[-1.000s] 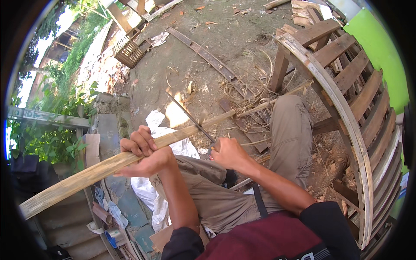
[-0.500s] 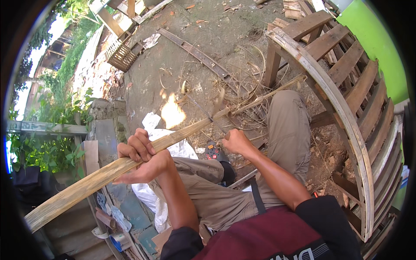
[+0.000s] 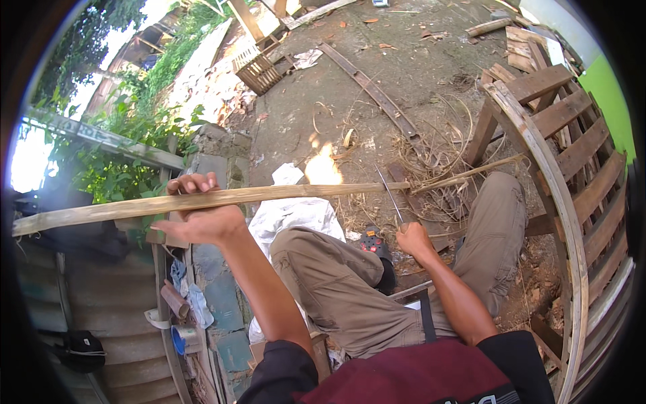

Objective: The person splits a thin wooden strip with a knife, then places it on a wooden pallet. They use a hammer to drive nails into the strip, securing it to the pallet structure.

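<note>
With the left hand (image 3: pixel 202 219) wrapped tight around the bamboo (image 3: pixel 222 200), hold it level; the right hand (image 3: pixel 412 239), fisted on the knife (image 3: pixel 389 195), should cut away from the knees

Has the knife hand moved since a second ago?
Yes. The right hand with the knife has pulled back off the bamboo strip, toward the right knee; the blade now points up, away from the strip.

**Both our hands closed, arms apart**

Our left hand (image 3: pixel 202 219) is raised out to the left, fingers curled in a closed grip, forearm stretched up from the lower edge. Our right hand (image 3: pixel 412 239) sits lower, above the bent knees, fist closed, elbow bent.
</note>
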Action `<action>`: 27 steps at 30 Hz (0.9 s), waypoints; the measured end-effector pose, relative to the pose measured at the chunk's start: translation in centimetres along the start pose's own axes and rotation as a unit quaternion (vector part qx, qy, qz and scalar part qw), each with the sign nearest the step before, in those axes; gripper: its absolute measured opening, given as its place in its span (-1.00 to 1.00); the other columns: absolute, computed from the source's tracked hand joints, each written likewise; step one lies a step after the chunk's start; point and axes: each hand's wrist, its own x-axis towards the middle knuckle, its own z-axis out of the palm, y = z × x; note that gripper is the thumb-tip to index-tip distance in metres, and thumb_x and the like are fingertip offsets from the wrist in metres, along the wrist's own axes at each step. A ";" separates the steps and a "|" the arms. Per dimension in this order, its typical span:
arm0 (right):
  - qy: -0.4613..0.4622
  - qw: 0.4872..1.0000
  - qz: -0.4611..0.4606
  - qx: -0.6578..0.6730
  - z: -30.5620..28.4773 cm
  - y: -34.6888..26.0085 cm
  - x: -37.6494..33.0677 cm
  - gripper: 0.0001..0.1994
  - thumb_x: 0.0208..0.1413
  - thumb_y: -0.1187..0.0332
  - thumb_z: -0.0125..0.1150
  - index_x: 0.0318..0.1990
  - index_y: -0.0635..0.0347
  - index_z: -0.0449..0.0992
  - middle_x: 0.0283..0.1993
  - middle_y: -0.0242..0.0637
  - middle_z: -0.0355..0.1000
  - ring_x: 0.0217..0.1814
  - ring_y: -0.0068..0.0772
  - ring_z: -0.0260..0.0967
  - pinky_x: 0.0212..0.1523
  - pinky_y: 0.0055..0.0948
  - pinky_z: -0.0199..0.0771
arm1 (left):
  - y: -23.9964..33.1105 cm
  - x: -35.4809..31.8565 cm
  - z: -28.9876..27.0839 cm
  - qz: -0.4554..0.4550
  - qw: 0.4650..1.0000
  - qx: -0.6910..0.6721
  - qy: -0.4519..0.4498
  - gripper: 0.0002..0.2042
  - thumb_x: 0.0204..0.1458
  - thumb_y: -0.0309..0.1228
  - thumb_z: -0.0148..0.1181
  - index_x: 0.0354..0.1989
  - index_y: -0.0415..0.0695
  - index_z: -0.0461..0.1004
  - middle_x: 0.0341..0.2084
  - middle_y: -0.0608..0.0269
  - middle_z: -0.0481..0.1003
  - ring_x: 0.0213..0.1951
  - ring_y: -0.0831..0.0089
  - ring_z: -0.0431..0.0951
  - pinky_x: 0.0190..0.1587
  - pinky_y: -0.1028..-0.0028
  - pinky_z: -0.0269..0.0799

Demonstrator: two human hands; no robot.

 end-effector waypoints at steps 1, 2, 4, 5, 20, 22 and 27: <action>0.008 1.000 -0.007 -0.002 0.2 -0.7 -0.3 -0.71 0.01 0.23 0.21 -0.30 0.30 0.64 -0.24 0.26 0.54 -0.11 0.31 0.53 -0.06 0.08 0.53 | 1.3 1.7 -1.2 -0.008 1.000 -0.021 -0.018 -0.28 0.21 0.46 -0.37 -0.47 -0.04 0.25 -0.67 0.38 0.16 -0.61 0.51 0.10 -0.49 0.46 0.06; -0.008 1.000 -0.014 -0.001 0.4 -1.5 -0.4 -0.71 0.01 0.23 0.21 -0.29 0.30 0.64 -0.24 0.25 0.55 -0.11 0.31 0.54 -0.06 0.07 0.54 | 2.1 2.8 -2.3 -0.016 0.998 -0.042 -0.039 -0.30 0.24 0.42 -0.38 -0.49 -0.03 0.23 -0.69 0.39 0.13 -0.63 0.52 0.08 -0.50 0.46 0.05; -0.034 0.999 -0.019 -0.003 -0.3 -3.9 -1.2 -0.71 0.02 0.22 0.21 -0.27 0.29 0.64 -0.23 0.24 0.55 -0.11 0.30 0.54 -0.06 0.05 0.54 | 2.1 2.3 -2.6 -0.006 0.999 0.006 -0.053 -0.35 0.29 0.36 -0.39 -0.57 0.03 0.13 -0.74 0.43 0.04 -0.72 0.56 -0.02 -0.61 0.51 -0.09; -0.041 0.998 -0.040 0.036 -0.6 -5.6 -2.0 -0.72 0.03 0.24 0.23 -0.33 0.36 0.60 -0.30 0.27 0.53 -0.17 0.32 0.53 -0.13 0.03 0.53 | 2.3 1.1 -2.0 0.003 0.999 0.027 -0.031 -0.36 0.30 0.35 -0.38 -0.58 0.04 0.11 -0.75 0.43 0.02 -0.73 0.57 -0.05 -0.63 0.52 -0.13; -0.019 0.957 -0.271 0.106 -4.1 -18.6 -18.5 -0.72 -0.01 0.35 0.34 -0.27 0.45 0.51 -0.48 0.18 0.52 -0.36 0.22 0.56 -0.28 -0.07 0.58 | 7.2 -10.6 -0.6 0.057 0.995 0.050 0.057 -0.49 0.35 0.11 -0.35 -0.60 0.06 0.04 -0.79 0.44 -0.04 -0.78 0.59 -0.09 -0.67 0.55 -0.16; -0.046 0.954 -0.269 0.124 -4.6 -18.0 -19.5 -0.72 0.02 0.34 0.31 -0.29 0.46 0.51 -0.46 0.24 0.51 -0.32 0.27 0.55 -0.24 -0.01 0.57 | 7.9 -12.6 -1.0 0.065 0.996 0.037 0.047 -0.58 0.33 -0.07 -0.30 -0.59 0.05 0.04 -0.76 0.42 -0.06 -0.67 0.54 -0.02 -0.50 0.52 0.00; -0.054 0.966 -0.224 0.118 -4.5 -15.2 -19.5 -0.68 0.05 0.26 0.30 -0.32 0.46 0.51 -0.41 0.30 0.52 -0.26 0.36 0.54 -0.16 0.05 0.56 | 8.4 -14.8 -2.4 0.106 0.994 0.022 0.023 -0.67 0.26 -0.23 -0.24 -0.59 0.04 0.02 -0.71 0.42 -0.09 -0.53 0.49 -0.03 -0.31 0.45 0.07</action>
